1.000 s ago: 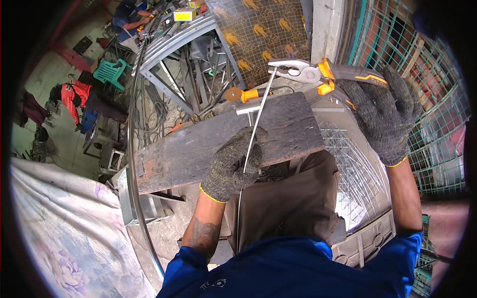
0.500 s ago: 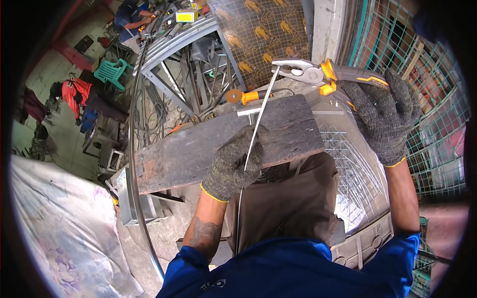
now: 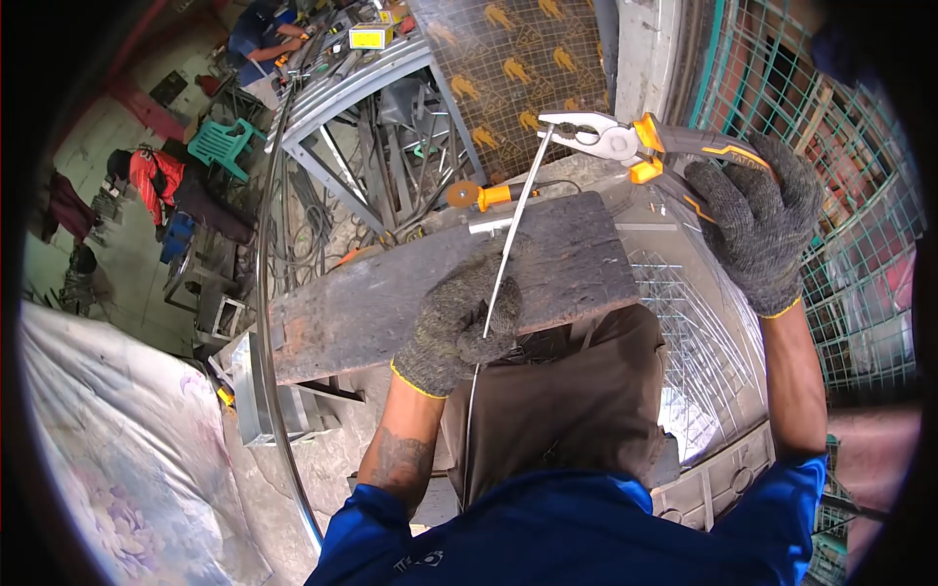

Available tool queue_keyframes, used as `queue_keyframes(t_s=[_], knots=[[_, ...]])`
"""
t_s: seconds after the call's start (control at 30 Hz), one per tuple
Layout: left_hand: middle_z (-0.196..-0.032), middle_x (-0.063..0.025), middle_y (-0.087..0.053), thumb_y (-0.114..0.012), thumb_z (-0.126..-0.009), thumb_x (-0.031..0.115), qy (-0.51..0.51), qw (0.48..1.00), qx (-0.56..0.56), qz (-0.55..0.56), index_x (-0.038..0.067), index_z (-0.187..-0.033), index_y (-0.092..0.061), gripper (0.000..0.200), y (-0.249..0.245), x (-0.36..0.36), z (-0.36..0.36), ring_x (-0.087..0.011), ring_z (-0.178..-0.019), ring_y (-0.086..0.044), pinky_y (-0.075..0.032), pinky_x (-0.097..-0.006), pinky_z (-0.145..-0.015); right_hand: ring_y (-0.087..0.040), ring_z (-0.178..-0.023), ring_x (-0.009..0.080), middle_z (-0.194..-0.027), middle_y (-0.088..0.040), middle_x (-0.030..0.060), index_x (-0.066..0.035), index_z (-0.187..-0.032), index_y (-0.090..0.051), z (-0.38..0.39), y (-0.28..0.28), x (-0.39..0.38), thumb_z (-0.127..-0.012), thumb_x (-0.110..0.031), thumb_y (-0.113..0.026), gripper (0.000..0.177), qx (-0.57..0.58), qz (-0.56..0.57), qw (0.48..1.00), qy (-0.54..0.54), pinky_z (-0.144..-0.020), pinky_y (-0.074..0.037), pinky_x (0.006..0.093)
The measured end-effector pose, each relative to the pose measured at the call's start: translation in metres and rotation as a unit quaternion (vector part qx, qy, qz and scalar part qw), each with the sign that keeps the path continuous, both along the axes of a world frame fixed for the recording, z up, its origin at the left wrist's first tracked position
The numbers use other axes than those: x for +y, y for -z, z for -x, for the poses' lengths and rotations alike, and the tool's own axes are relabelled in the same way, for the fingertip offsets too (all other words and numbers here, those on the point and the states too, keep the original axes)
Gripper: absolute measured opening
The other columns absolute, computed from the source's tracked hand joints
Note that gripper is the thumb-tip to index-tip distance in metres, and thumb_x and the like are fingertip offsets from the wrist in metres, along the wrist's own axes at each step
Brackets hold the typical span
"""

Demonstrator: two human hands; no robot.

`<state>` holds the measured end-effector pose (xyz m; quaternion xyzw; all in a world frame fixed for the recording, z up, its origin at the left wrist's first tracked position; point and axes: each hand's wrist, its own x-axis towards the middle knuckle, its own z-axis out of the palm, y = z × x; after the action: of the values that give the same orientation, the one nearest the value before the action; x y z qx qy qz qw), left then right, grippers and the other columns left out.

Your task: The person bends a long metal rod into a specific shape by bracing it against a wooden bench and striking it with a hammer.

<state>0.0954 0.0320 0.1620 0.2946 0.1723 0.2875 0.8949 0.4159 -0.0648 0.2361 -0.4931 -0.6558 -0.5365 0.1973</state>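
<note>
Floor: smooth grey-green concrete floor [image 3: 147,293], far left
Seat: green plastic armchair [image 3: 221,146] near the bench
Bench: grey metal-framed workbench [image 3: 357,102], cluttered above and below
Panel: brown board printed with yellow figures [image 3: 542,83], beside the bench
Upright: whitish post [image 3: 642,54]
Right side: green wire-mesh fence [image 3: 860,264]
Left foreground: pale flowered cloth [image 3: 127,430]
Light: dimmer far left

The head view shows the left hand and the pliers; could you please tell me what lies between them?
In the head view, a thin metal rod spans from the left hand to the pliers, with the dark plank behind part of it.
</note>
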Motion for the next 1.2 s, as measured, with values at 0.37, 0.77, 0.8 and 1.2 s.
queue_keyframes(t_s=[0.37, 0.77, 0.8, 1.2], knots=[[-0.085, -0.0096, -0.064, -0.056, -0.098, 0.022, -0.076, 0.993, 0.07, -0.05, 0.002, -0.137, -0.05, 0.044, 0.002, 0.0, -0.018, -0.0095, -0.056, -0.056, -0.037, -0.0188, -0.038, -0.057, -0.108, 0.0302, -0.102, -0.062, 0.002, -0.025, -0.105, -0.07, -0.004, -0.004, 0.005, -0.061, -0.019, -0.081, 0.046, 0.019, 0.036, 0.999, -0.02, -0.09, -0.047, 0.0469], [-0.105, -0.0138, -0.067, -0.062, -0.093, 0.019, -0.122, 0.976, 0.038, -0.178, 0.007, -0.147, -0.037, 0.06, -0.034, 0.029, -0.064, -0.0171, -0.07, -0.069, -0.05, -0.0216, -0.042, -0.059, -0.102, 0.0321, -0.096, -0.063, 0.0017, -0.024, -0.102, -0.07, 0.004, 0.0, 0.011, -0.059, -0.021, -0.08, 0.044, 0.023, 0.063, 0.995, -0.067, -0.084, -0.047, 0.0479], [-0.114, -0.0161, -0.064, -0.061, -0.093, 0.017, -0.146, 0.964, 0.019, -0.219, 0.009, -0.148, -0.035, 0.061, -0.038, 0.036, -0.069, -0.0201, -0.082, -0.07, -0.054, -0.0225, -0.046, -0.059, -0.102, 0.0321, -0.096, -0.063, 0.0017, -0.024, -0.102, -0.07, 0.005, -0.001, 0.01, -0.059, -0.021, -0.08, 0.044, 0.021, 0.061, 0.996, -0.067, -0.084, -0.047, 0.0479], [-0.126, -0.0164, -0.06, -0.056, -0.084, 0.001, -0.242, 0.713, 0.167, -0.636, 0.003, -0.131, -0.054, 0.047, -0.035, 0.047, -0.067, -0.0308, -0.116, -0.06, -0.048, -0.0389, -0.1, -0.05, -0.12, 0.0301, -0.112, -0.062, -0.0018, -0.029, -0.108, -0.074, 0.011, 0.027, 0.017, -0.065, -0.02, -0.077, 0.044, 0.053, 0.021, 0.996, -0.069, -0.096, -0.042, 0.0479]])
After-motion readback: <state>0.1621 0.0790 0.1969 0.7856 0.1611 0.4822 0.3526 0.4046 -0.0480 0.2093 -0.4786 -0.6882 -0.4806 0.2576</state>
